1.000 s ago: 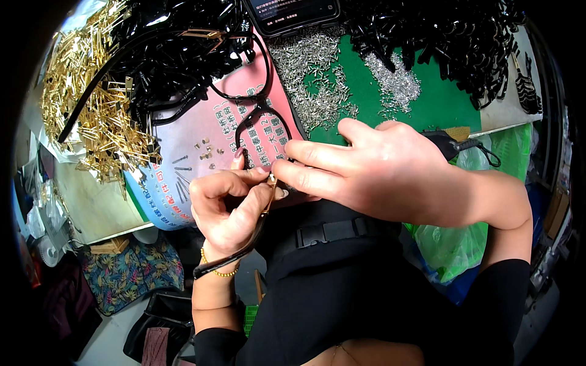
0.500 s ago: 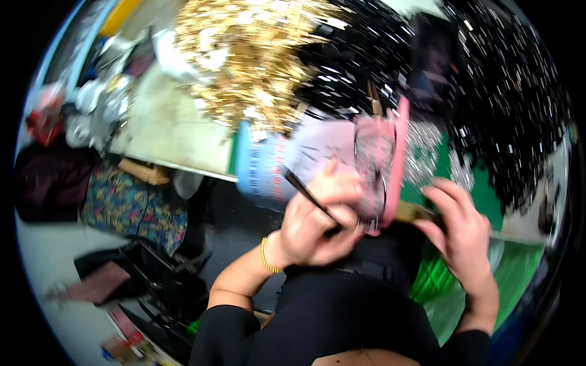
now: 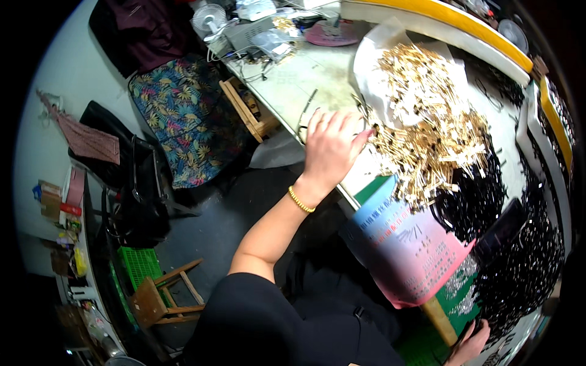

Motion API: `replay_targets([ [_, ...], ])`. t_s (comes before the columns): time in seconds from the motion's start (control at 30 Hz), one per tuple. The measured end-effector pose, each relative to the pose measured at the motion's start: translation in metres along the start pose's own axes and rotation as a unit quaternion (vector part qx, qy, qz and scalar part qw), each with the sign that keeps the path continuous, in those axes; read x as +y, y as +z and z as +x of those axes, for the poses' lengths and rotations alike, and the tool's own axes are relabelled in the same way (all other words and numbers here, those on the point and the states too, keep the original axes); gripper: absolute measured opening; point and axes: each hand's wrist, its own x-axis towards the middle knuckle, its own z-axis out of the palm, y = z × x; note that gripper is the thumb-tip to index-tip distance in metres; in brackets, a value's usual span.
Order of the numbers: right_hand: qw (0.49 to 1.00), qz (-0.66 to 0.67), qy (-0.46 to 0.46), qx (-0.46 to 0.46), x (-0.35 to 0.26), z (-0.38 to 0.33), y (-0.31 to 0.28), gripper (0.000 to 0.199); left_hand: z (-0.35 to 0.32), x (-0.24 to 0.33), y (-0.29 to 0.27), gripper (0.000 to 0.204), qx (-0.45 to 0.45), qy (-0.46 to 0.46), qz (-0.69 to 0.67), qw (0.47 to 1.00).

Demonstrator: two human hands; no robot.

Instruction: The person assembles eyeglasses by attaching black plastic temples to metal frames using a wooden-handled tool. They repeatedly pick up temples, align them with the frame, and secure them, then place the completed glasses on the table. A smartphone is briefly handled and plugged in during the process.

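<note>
My left hand (image 3: 332, 143), palm down with a gold bracelet at the wrist, reaches over the table's near edge. Its fingers bend over a thin dark eyeglasses frame (image 3: 310, 105), whose slim parts stick out on both sides; the hand hides the rest. Just right of it lies a heap of small gold metal pieces (image 3: 455, 131). My right hand (image 3: 471, 344) is at the lower right by a big heap of shiny black pieces (image 3: 522, 274). Its fingers curl near a dark bit that I cannot make out. Between the hands, a blue-to-pink printed bag (image 3: 406, 247) hangs partly over the table edge.
A dark phone (image 3: 502, 232) lies among the black pieces. Small silver pieces (image 3: 461, 277) rest on a green mat by the bag. Cables, clear bags and a small fan (image 3: 209, 19) stand on the far left. Below are a flowered cloth over a seat (image 3: 186, 116) and a wooden stool (image 3: 165, 296).
The view has swung left. My left hand has gone from beside the bag to the table edge on the left, carrying the thin dark item. The bag has come down and lies flatter.
</note>
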Motion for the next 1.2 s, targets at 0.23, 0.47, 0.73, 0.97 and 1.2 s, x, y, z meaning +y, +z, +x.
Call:
replay_targets([
  [0.23, 0.978, 0.095, -0.132, 0.129, -0.094, 0.017, -0.048, 0.023, -0.062, -0.159, -0.032, 0.029, 0.11, -0.261, 0.031, 0.959],
  [0.47, 0.879, 0.293, -0.375, -0.037, -0.249, 0.069, -0.042, 0.028, -0.083, -0.304, 0.015, 0.084, 0.044, -0.536, -0.159, 0.828],
  [0.73, 0.805, 0.222, -0.542, -0.094, -0.399, 0.118, -0.041, 0.017, -0.053, -0.277, 0.081, 0.084, 0.089, -0.482, -0.417, 0.766],
  [0.97, 0.796, 0.252, -0.545, -0.075, -0.434, 0.139, -0.008, 0.015, -0.006, -0.364, 0.055, 0.032, 0.292, -0.407, -0.377, 0.779],
  [1.2, 0.798, 0.213, -0.559, -0.073, -0.437, 0.14, 0.0, 0.02, 0.035, -0.608, 0.039, 0.094, 0.281, -0.502, -0.656, 0.489],
])
